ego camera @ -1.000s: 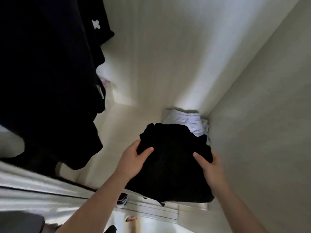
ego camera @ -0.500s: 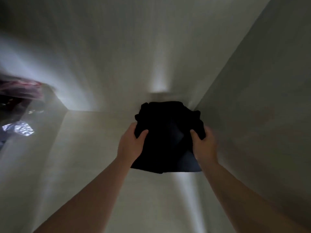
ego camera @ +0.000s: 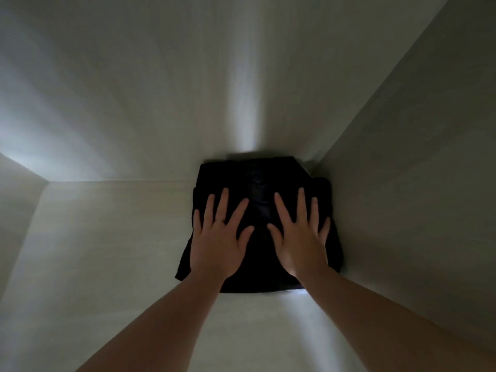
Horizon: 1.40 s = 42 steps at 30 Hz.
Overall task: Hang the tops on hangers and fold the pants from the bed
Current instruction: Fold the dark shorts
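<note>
folded black garment (ego camera: 257, 178): middle covered by both hands; folds and kind lost in the dark.
left hand (ego camera: 217, 248): palm hidden, flat on the cloth; forearm cut off at bottom edge.
right hand (ego camera: 300, 245): palm hidden likewise; forearm cut off at lower right.
pale sliver (ego camera: 296, 291): under garment's front right corner, too little showing to identify.
shelf (ego camera: 107, 237): hidden beneath the garment.

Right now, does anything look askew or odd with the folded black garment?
Nothing serious. The folded black garment sits by the pale right wall, with the left hand and right hand flat on top. Its front-left corner flares out slightly, so the fold is not quite square.
</note>
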Each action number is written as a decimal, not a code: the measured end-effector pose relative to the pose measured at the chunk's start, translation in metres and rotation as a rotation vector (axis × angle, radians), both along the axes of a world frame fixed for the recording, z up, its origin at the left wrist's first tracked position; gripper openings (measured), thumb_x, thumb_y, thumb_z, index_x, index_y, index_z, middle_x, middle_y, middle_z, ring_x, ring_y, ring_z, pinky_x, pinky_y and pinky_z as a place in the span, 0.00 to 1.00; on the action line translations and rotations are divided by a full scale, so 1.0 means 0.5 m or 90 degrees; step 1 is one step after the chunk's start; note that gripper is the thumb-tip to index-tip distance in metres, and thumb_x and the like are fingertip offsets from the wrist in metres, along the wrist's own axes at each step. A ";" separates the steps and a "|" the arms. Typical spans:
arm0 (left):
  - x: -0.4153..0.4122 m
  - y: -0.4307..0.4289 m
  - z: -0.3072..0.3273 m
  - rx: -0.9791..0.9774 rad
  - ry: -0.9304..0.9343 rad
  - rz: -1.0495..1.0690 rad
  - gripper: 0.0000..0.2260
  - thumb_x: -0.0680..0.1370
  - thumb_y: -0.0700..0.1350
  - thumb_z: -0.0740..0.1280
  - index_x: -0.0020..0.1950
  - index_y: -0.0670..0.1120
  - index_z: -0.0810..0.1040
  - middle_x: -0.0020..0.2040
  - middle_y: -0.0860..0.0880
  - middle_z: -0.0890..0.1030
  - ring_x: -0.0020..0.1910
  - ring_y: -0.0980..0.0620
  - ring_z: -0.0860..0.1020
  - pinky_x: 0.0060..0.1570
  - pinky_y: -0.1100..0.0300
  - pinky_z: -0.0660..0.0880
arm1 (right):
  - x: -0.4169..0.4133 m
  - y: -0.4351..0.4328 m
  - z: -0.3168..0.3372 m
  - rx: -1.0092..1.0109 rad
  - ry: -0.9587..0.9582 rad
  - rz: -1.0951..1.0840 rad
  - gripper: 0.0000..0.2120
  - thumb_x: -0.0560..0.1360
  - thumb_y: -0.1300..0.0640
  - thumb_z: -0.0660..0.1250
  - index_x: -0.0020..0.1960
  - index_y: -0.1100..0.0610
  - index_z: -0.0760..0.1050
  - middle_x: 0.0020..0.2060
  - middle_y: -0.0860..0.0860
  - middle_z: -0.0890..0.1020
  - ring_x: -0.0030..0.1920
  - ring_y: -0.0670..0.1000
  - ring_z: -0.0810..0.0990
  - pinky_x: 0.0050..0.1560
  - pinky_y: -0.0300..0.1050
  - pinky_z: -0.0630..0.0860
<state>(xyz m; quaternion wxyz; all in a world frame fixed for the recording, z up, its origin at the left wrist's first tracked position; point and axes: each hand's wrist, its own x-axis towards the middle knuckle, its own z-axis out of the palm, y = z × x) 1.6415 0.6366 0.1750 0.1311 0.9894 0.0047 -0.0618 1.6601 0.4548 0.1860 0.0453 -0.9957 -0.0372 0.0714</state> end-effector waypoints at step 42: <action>-0.631 0.005 0.225 -0.079 0.248 0.078 0.29 0.83 0.63 0.46 0.80 0.60 0.37 0.81 0.51 0.35 0.80 0.46 0.34 0.77 0.41 0.38 | -0.539 -0.024 0.245 -0.004 0.248 0.092 0.31 0.82 0.35 0.43 0.81 0.42 0.42 0.82 0.49 0.44 0.81 0.55 0.43 0.76 0.65 0.42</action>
